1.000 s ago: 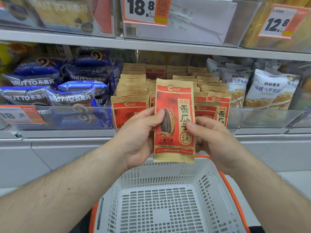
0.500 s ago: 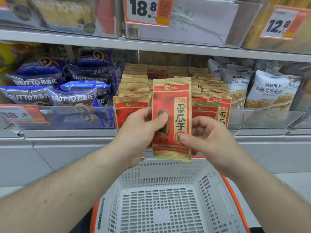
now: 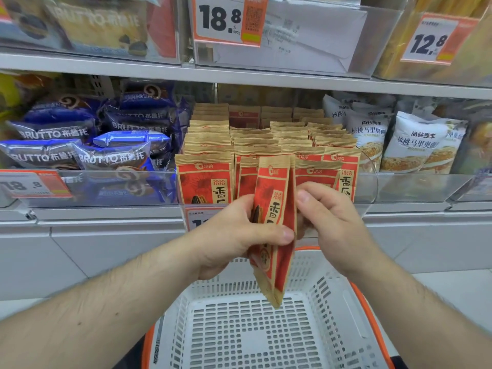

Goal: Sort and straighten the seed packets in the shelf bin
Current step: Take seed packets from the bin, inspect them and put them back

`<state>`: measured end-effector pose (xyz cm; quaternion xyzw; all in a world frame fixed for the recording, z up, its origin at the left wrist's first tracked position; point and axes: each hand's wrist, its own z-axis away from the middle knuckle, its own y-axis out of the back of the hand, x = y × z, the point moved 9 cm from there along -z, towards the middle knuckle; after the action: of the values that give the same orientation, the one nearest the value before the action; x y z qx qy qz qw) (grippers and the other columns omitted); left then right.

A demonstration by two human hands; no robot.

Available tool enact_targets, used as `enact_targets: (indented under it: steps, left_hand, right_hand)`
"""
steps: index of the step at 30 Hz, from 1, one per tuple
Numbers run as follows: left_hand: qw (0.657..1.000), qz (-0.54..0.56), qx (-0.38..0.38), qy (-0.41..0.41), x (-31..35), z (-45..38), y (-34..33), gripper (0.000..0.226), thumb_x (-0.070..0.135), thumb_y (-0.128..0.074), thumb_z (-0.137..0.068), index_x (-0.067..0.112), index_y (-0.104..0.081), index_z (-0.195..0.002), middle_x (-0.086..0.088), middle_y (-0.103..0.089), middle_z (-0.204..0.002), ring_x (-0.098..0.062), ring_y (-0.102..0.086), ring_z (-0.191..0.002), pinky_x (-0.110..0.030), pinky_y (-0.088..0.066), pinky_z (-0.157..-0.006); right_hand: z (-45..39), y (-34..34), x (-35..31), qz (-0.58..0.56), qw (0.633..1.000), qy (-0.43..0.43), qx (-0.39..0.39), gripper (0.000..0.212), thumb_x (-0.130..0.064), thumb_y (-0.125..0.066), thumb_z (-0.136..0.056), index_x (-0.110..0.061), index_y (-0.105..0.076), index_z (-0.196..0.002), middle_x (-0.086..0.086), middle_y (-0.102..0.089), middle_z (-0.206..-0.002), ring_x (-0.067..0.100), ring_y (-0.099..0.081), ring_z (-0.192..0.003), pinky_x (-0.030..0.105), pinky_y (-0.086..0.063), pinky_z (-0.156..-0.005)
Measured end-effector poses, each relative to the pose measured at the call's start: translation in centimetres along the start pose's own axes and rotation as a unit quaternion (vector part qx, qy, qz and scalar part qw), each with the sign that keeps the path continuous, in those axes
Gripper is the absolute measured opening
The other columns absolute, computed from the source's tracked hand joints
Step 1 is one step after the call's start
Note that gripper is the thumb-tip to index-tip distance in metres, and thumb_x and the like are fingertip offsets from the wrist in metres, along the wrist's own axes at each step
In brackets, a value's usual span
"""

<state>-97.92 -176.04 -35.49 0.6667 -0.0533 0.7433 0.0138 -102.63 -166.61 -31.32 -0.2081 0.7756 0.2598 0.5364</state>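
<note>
A red and tan seed packet stands turned edge-on in front of the shelf. My left hand grips it, thumb across its front. My right hand is curled against the packet's right edge; I cannot make out its fingers behind the packet. Behind the hands, a clear shelf bin holds several rows of the same seed packets standing upright, the front ones showing red faces.
Blue Brutto snack bags fill the bin to the left and white bags the bin to the right. A white plastic basket with an orange rim sits below my hands. Price tags hang on the shelf above.
The held packet has turned from face-on to nearly edge-on and dropped lower. My left thumb slid across its front, and my right hand shifted to its right edge.
</note>
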Motion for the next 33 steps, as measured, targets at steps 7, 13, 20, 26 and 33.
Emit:
enact_targets:
  steps: [7,13,20,26,33]
  left_hand:
    - [0.999,-0.015,-0.003,0.043,-0.7,0.2,-0.7,0.035,0.025,-0.069,-0.069,0.022,-0.061,-0.102,0.014,-0.067,-0.072,-0.005,-0.063,-0.070,-0.036,-0.047,-0.073]
    - [0.997,-0.002,-0.044,0.058,-1.1,0.2,-1.3,0.029,0.040,-0.062,-0.076,0.021,-0.069,-0.097,0.001,-0.071,-0.084,-0.013,-0.064,-0.079,-0.042,-0.050,-0.076]
    - [0.984,0.124,-0.109,0.067,-2.1,-0.1,-2.1,0.031,0.037,-0.059,-0.070,0.015,-0.078,-0.080,-0.014,-0.070,-0.088,-0.022,-0.065,-0.083,-0.043,-0.049,-0.082]
    - [0.986,0.127,-0.096,0.056,-1.9,-0.1,-1.9,0.028,0.034,-0.061,-0.070,0.015,-0.077,-0.083,-0.015,-0.070,-0.088,-0.022,-0.065,-0.081,-0.042,-0.050,-0.078]
    - [0.987,0.142,0.068,0.032,-0.9,-0.2,0.5,0.039,0.033,-0.064,-0.063,0.009,-0.064,-0.094,-0.008,-0.067,-0.080,-0.025,-0.065,-0.077,-0.044,-0.054,-0.069]
  right_hand:
    - [0.3,0.6,-0.5,0.156,0.984,0.026,0.085,0.029,-0.031,-0.048,-0.085,-0.012,-0.049,-0.064,0.010,-0.052,-0.054,0.030,-0.050,-0.049,0.043,-0.045,-0.043]
    - [0.6,0.2,0.5,0.079,0.994,-0.055,0.043,0.039,-0.004,-0.050,-0.096,-0.011,-0.053,-0.058,-0.002,-0.054,-0.044,0.011,-0.049,-0.038,0.022,-0.041,-0.041]
    - [1.0,-0.6,0.8,0.023,0.996,-0.083,0.011,0.033,-0.010,-0.048,-0.100,-0.005,-0.057,-0.068,0.010,-0.061,-0.055,0.020,-0.052,-0.042,0.033,-0.045,-0.045]
    - [0.9,-0.5,0.6,0.031,0.998,-0.060,0.015,0.033,-0.011,-0.048,-0.099,0.001,-0.057,-0.070,0.010,-0.062,-0.056,0.019,-0.053,-0.042,0.031,-0.045,-0.044]
    - [1.2,-1.3,0.5,0.109,0.985,-0.051,-0.126,0.039,-0.041,-0.070,-0.071,-0.005,-0.061,-0.059,0.002,-0.061,-0.053,0.012,-0.058,-0.049,0.026,-0.048,-0.050]
